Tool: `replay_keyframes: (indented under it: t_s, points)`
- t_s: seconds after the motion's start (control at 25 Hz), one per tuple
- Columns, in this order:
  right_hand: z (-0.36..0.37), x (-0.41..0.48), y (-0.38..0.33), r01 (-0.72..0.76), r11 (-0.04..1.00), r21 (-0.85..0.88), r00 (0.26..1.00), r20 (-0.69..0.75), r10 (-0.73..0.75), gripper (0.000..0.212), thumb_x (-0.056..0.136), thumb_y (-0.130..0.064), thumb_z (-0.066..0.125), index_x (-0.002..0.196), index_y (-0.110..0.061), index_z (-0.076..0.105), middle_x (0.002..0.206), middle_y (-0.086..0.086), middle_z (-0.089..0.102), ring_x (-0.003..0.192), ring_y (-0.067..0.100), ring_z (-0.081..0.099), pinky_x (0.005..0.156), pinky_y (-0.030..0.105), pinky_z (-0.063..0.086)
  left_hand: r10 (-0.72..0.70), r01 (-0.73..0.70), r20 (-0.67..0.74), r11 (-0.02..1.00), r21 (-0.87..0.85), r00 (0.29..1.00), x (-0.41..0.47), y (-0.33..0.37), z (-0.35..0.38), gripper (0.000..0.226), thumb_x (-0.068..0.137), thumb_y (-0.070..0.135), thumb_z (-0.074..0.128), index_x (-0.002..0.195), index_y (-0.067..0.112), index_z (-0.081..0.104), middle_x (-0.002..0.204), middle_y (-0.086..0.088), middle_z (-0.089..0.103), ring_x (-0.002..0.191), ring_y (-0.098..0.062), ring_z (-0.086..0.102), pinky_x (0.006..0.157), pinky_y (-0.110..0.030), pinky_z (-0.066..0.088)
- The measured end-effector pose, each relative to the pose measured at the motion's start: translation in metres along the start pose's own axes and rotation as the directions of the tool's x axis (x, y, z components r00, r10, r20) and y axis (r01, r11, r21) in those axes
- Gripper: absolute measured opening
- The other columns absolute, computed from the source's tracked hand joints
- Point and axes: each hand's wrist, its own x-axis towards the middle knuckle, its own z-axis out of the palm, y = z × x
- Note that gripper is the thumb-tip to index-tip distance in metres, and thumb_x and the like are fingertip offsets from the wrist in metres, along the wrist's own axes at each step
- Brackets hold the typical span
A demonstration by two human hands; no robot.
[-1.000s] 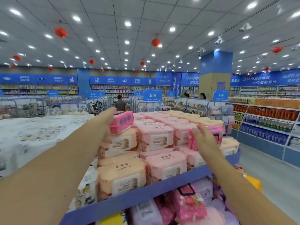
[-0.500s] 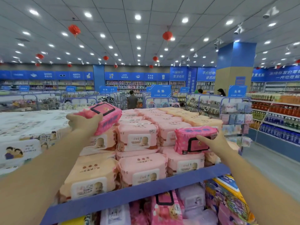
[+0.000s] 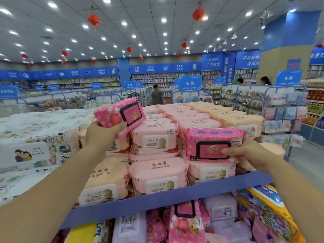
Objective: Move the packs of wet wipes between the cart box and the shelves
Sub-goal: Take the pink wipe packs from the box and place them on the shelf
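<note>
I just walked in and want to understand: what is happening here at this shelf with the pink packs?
A person is handling wet wipes at a blue shelf stacked with pale pink and peach baby-wipe packs. The left grip holds one bright pink pack raised above the stack. The right grip holds a second bright pink pack low at the stack's front right. Both packs are in hand, not set down. Mixed packs lie on the level below.
</note>
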Motion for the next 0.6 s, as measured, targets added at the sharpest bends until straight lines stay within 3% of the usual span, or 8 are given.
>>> replay_keyframes:
  t_s: [0.08, 0.12, 0.2, 0.28, 0.32, 0.4, 0.48, 0.6]
  points:
    - [0.024, -0.013, -0.002, 0.091, 0.995, 0.043, 0.99, -0.116, -0.085, 0.038, 0.076, 0.0, 0.081, 0.1, -0.021, 0.06, 0.063, -0.004, 0.072, 0.051, 0.009, 0.066, 0.044, 0.022, 0.047, -0.042, 0.043, 0.011, 0.988, -0.149, 0.999, -0.004, 0.002, -0.007, 0.035, 0.078, 0.029, 0.089, 0.106, 0.016, 0.073, 0.106, -0.006, 0.077, 0.088, -0.024, 0.072, 0.07, -0.038, 0.059]
    - [0.036, -0.021, -0.001, 0.147, 0.985, 0.086, 0.968, -0.218, -0.126, 0.039, 0.076, 0.002, 0.081, 0.095, -0.022, 0.057, 0.059, -0.006, 0.067, 0.043, 0.004, 0.06, 0.039, 0.018, 0.044, -0.08, 0.086, 0.034, 0.967, -0.239, 0.996, -0.009, 0.003, -0.013, 0.031, 0.082, 0.029, 0.085, 0.108, 0.018, 0.072, 0.109, -0.005, 0.076, 0.087, -0.02, 0.071, 0.067, -0.033, 0.06]
    - [0.056, -0.043, 0.0, 0.241, 0.951, 0.194, 0.918, -0.363, -0.158, 0.044, 0.068, -0.005, 0.088, 0.097, -0.021, 0.059, 0.072, -0.001, 0.066, 0.046, 0.001, 0.061, 0.04, 0.018, 0.046, -0.154, 0.188, 0.113, 0.883, -0.431, 0.982, -0.027, 0.002, -0.032, 0.021, 0.091, 0.03, 0.075, 0.111, 0.025, 0.069, 0.111, -0.001, 0.074, 0.092, -0.015, 0.07, 0.057, -0.024, 0.06]
    - [0.072, -0.062, 0.001, 0.308, 0.886, 0.346, 0.903, -0.4, -0.158, 0.055, 0.05, -0.027, 0.096, 0.092, -0.017, 0.062, 0.074, 0.002, 0.067, 0.054, 0.005, 0.066, 0.048, 0.023, 0.055, -0.21, 0.285, 0.193, 0.74, -0.609, 0.958, -0.049, -0.001, -0.059, 0.026, 0.094, 0.031, 0.07, 0.119, 0.024, 0.068, 0.115, -0.002, 0.073, 0.099, -0.017, 0.071, 0.057, -0.023, 0.062]
    - [0.082, -0.07, 0.003, 0.302, 0.842, 0.446, 0.919, -0.373, -0.132, 0.062, 0.046, -0.035, 0.096, 0.095, -0.014, 0.065, 0.079, 0.003, 0.072, 0.065, 0.01, 0.072, 0.056, 0.027, 0.06, -0.213, 0.31, 0.226, 0.67, -0.674, 0.951, -0.059, -0.006, -0.075, 0.034, 0.092, 0.03, 0.071, 0.125, 0.022, 0.067, 0.12, -0.004, 0.072, 0.105, -0.019, 0.071, 0.063, -0.027, 0.064]
    - [0.11, -0.086, 0.0, 0.256, 0.746, 0.614, 0.955, -0.281, -0.096, 0.056, 0.065, -0.031, 0.084, 0.113, -0.011, 0.066, 0.101, 0.008, 0.077, 0.09, 0.022, 0.076, 0.066, 0.031, 0.063, -0.166, 0.302, 0.253, 0.575, -0.76, 0.953, -0.082, -0.017, -0.111, 0.06, 0.078, 0.026, 0.083, 0.134, 0.018, 0.062, 0.129, -0.009, 0.071, 0.117, -0.026, 0.069, 0.077, -0.038, 0.065]
    - [0.148, -0.104, -0.011, 0.194, 0.705, 0.682, 0.978, -0.192, -0.084, 0.043, 0.076, -0.025, 0.068, 0.117, -0.013, 0.065, 0.107, 0.008, 0.076, 0.093, 0.022, 0.076, 0.065, 0.03, 0.062, -0.105, 0.258, 0.241, 0.551, -0.794, 0.965, -0.107, -0.025, -0.153, 0.088, 0.06, 0.025, 0.092, 0.141, 0.016, 0.058, 0.133, -0.012, 0.07, 0.122, -0.032, 0.067, 0.087, -0.05, 0.062]
    - [0.221, -0.124, -0.026, 0.132, 0.709, 0.693, 0.991, -0.094, -0.092, 0.051, 0.072, -0.03, 0.075, 0.119, -0.011, 0.066, 0.112, 0.011, 0.075, 0.096, 0.023, 0.075, 0.066, 0.029, 0.062, -0.058, 0.184, 0.183, 0.568, -0.802, 0.981, -0.147, -0.033, -0.235, 0.082, 0.067, 0.028, 0.085, 0.143, 0.015, 0.058, 0.137, -0.011, 0.067, 0.125, -0.031, 0.066, 0.097, -0.053, 0.055]
